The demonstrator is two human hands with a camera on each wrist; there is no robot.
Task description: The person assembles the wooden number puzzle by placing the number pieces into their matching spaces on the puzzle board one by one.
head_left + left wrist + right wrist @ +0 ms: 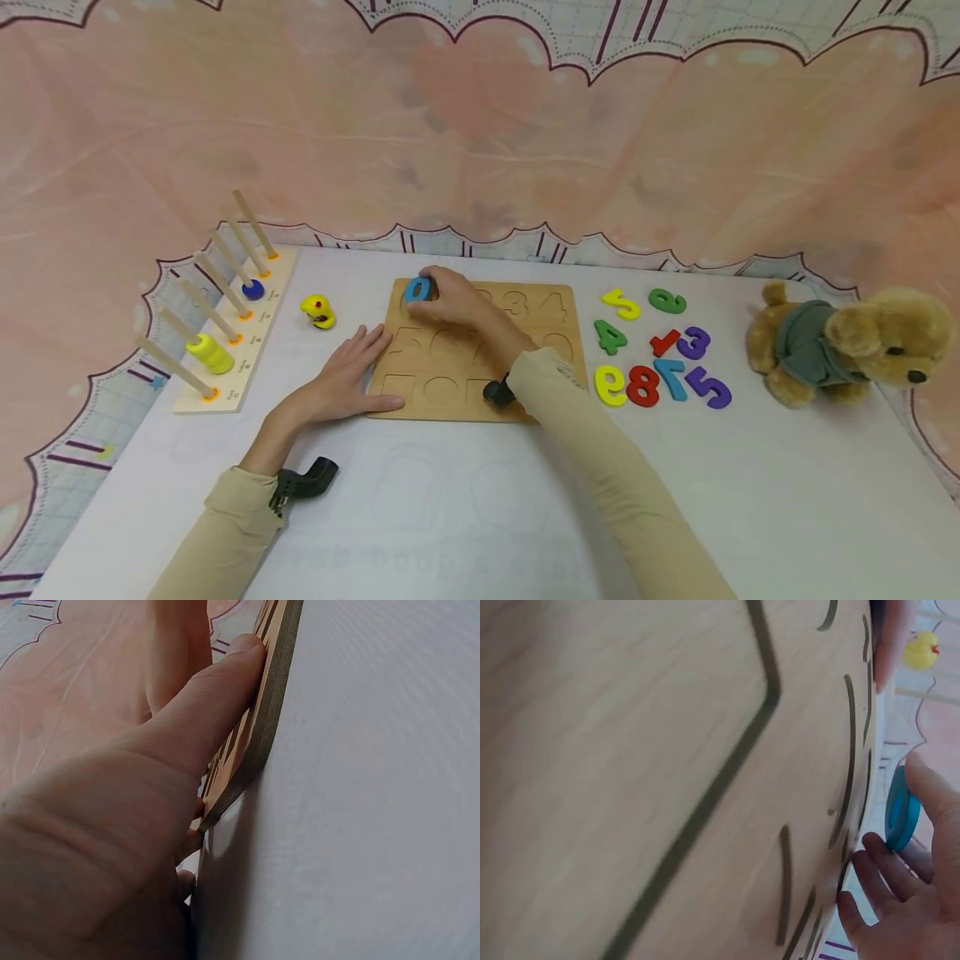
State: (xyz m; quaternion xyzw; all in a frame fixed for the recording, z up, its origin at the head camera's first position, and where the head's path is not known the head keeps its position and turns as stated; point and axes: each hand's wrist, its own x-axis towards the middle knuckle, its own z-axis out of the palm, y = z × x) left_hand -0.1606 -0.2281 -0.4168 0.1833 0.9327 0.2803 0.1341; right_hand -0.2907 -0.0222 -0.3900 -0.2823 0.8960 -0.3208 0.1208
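A wooden number puzzle board [442, 350] with cut-out outlines lies on the white table. My right hand [457, 302] pinches a blue number 0 piece [417, 289] over the board's far left corner; in the right wrist view the blue 0 [902, 810] sits between thumb and fingers, its face tilted up off the board. My left hand [345, 379] rests on the board's left edge, fingers spread and thumb stretched along the near left corner. In the left wrist view that thumb [217, 697] lies on top of the board's edge [274, 697].
Several coloured number pieces [643, 386] lie right of the board, with a plush dog [817, 346] beyond them. A yellow duck toy [318, 311] stands to the left, near a peg board [251, 333] with upright sticks, yellow rings and a blue bead. A patterned curtain [480, 150] hangs behind.
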